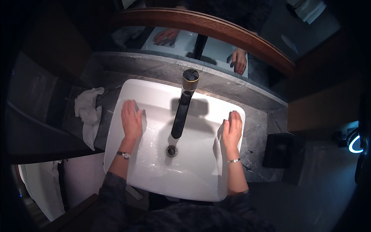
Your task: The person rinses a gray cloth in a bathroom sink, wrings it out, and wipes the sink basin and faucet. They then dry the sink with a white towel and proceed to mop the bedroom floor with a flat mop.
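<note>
A white ceramic washbasin [179, 179] lies below me, with water drops on its inner surface. My left hand [132, 120] rests at the basin's left side, palm inward, with nothing in it; a wristwatch [124, 155] is on that wrist. At the right side is my right hand [232, 130], also bare of any object, with a metal bracelet [233, 160] below it. Between the hands a black faucet [182, 116] reaches over the basin, and no water stream shows from it. Under its tip sits the drain stopper [171, 151].
A crumpled white cloth [88, 111] lies on the grey stone counter [255, 127], left of the basin. Behind the faucet run a stone ledge [162, 65] and a wood-framed mirror [220, 53] that reflects both hands. A black box-like object [278, 150] stands at the right.
</note>
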The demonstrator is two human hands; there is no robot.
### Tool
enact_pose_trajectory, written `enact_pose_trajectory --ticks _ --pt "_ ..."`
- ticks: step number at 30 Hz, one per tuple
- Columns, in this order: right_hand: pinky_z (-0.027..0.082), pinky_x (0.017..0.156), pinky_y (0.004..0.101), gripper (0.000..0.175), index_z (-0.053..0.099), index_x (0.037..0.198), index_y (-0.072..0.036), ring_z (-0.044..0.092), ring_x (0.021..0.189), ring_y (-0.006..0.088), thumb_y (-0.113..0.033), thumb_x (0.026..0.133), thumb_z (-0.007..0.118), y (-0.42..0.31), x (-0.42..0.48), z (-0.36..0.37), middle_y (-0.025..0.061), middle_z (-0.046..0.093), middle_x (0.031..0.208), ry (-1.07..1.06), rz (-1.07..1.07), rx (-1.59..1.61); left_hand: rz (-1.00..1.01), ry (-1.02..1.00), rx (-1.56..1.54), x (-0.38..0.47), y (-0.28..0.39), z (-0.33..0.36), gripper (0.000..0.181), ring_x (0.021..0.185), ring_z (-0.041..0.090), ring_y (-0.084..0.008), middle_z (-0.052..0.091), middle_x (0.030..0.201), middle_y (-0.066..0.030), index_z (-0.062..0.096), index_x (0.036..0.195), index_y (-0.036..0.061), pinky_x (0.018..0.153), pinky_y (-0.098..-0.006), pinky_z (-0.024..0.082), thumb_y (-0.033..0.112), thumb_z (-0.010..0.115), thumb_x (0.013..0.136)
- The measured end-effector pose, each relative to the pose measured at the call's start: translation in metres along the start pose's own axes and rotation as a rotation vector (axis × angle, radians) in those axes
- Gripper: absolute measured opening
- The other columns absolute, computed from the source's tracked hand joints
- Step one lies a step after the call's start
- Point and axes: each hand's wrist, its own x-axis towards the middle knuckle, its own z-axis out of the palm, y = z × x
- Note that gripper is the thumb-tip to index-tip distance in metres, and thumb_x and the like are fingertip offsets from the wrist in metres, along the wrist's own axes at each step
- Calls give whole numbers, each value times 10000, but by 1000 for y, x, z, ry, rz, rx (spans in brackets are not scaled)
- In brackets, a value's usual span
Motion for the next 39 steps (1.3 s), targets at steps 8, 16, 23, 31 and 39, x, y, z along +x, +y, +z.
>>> enact_pose_trajectory --ticks 8,16,23,31,39 --pt "131 1224 475 753 253 1489 106 189 1491 390 -432 1005 461 2 25 45 284 243 1574 -125 -50 -420 -78 -155 487 93 -20 47 695 1450 272 -397 305 1535 -297 333 1470 -65 1202 -470 200 433 466 1004" --pt "151 1228 450 747 294 1465 110 207 1483 368 -357 943 554 -87 26 77 263 268 1562 -379 -345 -165 367 -304 58 41 91 63 605 1461 284 -325 342 1544 -212 384 1454 -35 1215 -453 203 284 512 956" --pt "338 1096 467 551 480 1324 47 405 1340 351 -184 839 600 -114 -16 69 222 447 1418 -380 -357 123 286 -569 -320 1 104 15 432 1311 467 -356 553 1325 -202 514 1317 -25 1118 -431 375 113 535 909" --pt "501 557 252 300 632 885 2 604 590 119 -269 990 559 -176 -11 83 52 630 721 -927 455 865 32 -507 -375 -121 36 -68 272 1191 578 -334 625 1248 -143 657 1179 47 1007 -409 476 117 593 924" --pt "492 879 286 325 673 1118 -1 651 969 158 -281 998 562 -254 12 176 93 698 1033 -745 470 1225 -16 -311 -72 -180 -24 -138 301 1234 538 -356 625 1223 -155 664 1135 10 1037 -478 433 40 623 838"
